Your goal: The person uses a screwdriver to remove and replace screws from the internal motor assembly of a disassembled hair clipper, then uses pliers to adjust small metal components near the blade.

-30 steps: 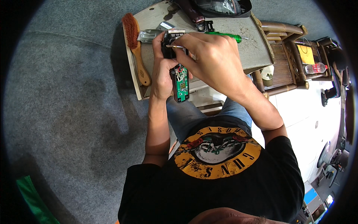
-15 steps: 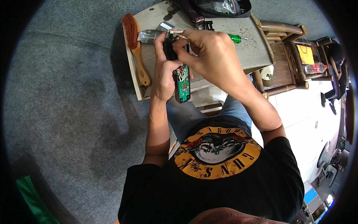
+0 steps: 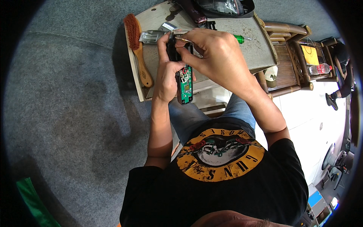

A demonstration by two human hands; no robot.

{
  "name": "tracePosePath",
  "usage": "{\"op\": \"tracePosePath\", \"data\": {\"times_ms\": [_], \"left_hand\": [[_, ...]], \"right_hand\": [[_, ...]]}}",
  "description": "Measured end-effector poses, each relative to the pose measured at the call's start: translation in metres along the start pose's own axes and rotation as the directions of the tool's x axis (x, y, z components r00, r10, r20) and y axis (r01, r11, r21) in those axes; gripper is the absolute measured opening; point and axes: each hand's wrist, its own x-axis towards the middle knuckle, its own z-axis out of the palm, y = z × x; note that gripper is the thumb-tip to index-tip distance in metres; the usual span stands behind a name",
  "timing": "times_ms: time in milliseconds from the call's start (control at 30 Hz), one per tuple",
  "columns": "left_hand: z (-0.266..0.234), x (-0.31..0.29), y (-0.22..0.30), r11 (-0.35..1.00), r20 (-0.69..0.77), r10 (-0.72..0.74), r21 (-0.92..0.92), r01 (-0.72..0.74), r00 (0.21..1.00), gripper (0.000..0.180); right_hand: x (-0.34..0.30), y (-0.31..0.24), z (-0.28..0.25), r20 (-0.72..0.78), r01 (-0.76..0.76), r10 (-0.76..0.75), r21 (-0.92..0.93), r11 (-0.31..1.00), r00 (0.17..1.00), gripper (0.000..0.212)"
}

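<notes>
My left hand (image 3: 165,83) is wrapped round an opened black handheld device, which looks like a hair clipper (image 3: 180,99). In its lower part a green circuit board (image 3: 186,90) lies bare, with red and white wires near the thumb. My right hand (image 3: 217,49) pinches a thin, pale stick-like tool (image 3: 183,39) and holds its tip at the device's upper end. My fingers cover part of that end, so the exact contact is hidden. Just beyond my left fingers, a grey casing part (image 3: 150,36) lies on the small table (image 3: 257,53).
A wooden brush (image 3: 143,68) with reddish bristles lies along the table's left edge. A green screwdriver (image 3: 239,39) rests behind my right hand. At the back are a maroon clipper (image 3: 193,12) and a black case (image 3: 227,8). A bamboo bench (image 3: 285,64) stands right, bearing a bottle (image 3: 320,69).
The stick-like tool's tip and my right fingers have shifted slightly at the device's upper end. My left hand's hold is unchanged. A person at the far right has moved their legs.
</notes>
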Motion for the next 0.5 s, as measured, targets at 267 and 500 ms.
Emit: {"op": "tracePosePath", "data": {"times_ms": [267,500], "left_hand": [[0.0003,0.0006,0.0002,0.999,-0.016,-0.003,-0.051,0.003,1.0,0.072],[-0.0003,0.0003,0.0015,0.997,-0.006,-0.015,-0.076,0.015,1.0,0.072]], "right_hand": [[0.0005,0.0024,0.0005,0.052,-0.101,0.097,0.089,0.991,0.994,0.017],[-0.0011,0.0097,0.0061,-0.014,-0.014,0.016,0.096,0.995,1.0,0.016]]}}
